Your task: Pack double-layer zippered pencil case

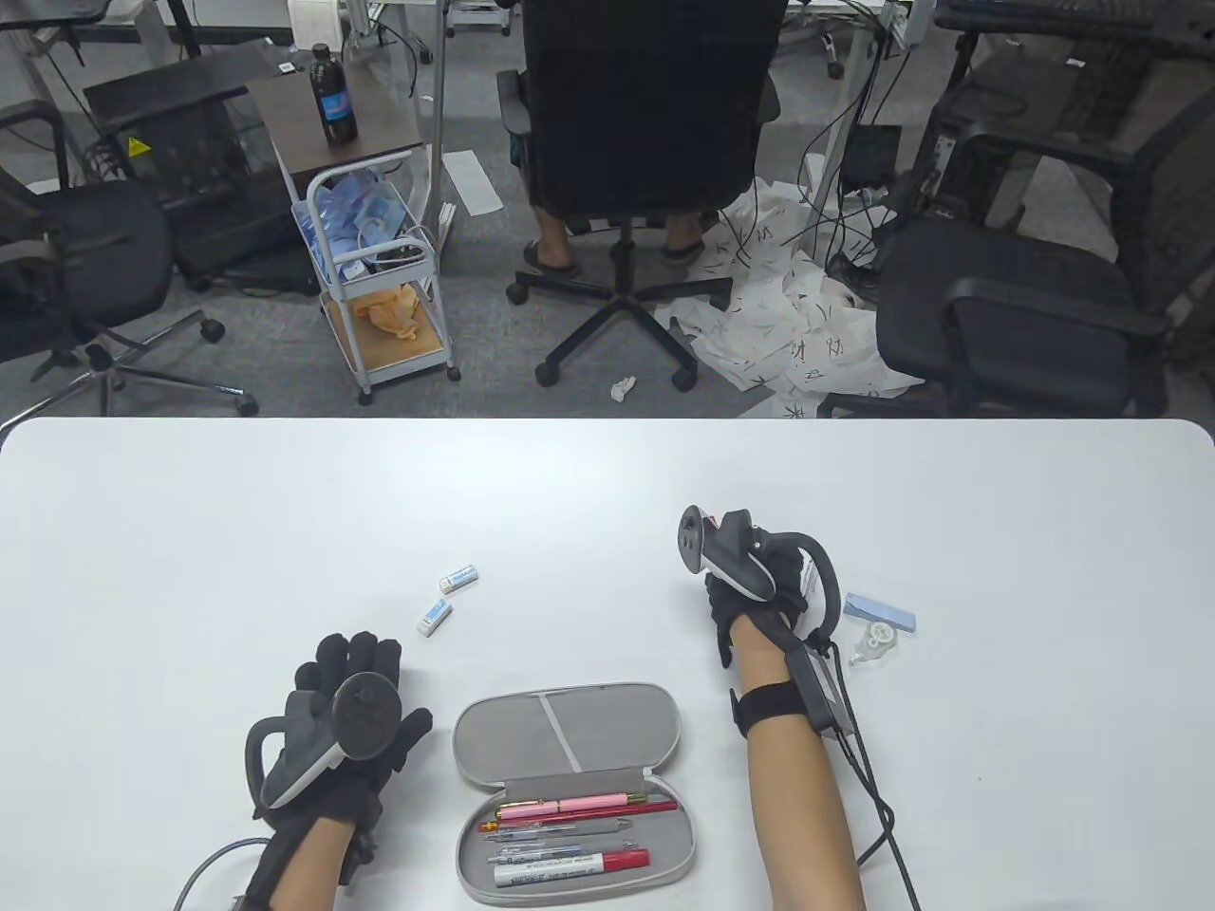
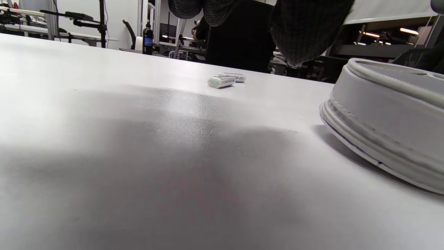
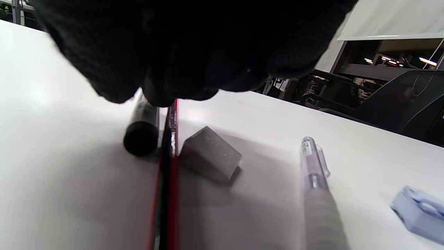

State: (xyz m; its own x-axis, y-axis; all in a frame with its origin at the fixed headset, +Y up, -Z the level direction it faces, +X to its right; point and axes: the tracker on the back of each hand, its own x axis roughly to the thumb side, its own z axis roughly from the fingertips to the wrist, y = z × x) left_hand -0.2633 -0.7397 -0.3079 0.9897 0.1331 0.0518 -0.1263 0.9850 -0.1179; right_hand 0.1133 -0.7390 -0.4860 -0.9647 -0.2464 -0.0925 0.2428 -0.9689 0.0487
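The grey pencil case (image 1: 570,721) lies open at the table's front middle, and its side shows in the left wrist view (image 2: 388,114). Its near half holds a pink pen (image 1: 570,808), grey pens and a red-capped marker (image 1: 570,865). My left hand (image 1: 370,678) rests flat on the table left of the case, fingers spread and empty. My right hand (image 1: 726,617) is right of the case. Its fingers (image 3: 194,52) close over the far ends of a black pen (image 3: 142,133) and a red pencil (image 3: 170,173), which lie on the table.
Two small white erasers (image 1: 458,578) (image 1: 433,617) lie above the case, left of centre. A grey block (image 3: 210,158) and a clear pen (image 3: 314,180) lie by my right hand. A blue flat item (image 1: 881,612) and a white correction tape (image 1: 871,647) lie to its right.
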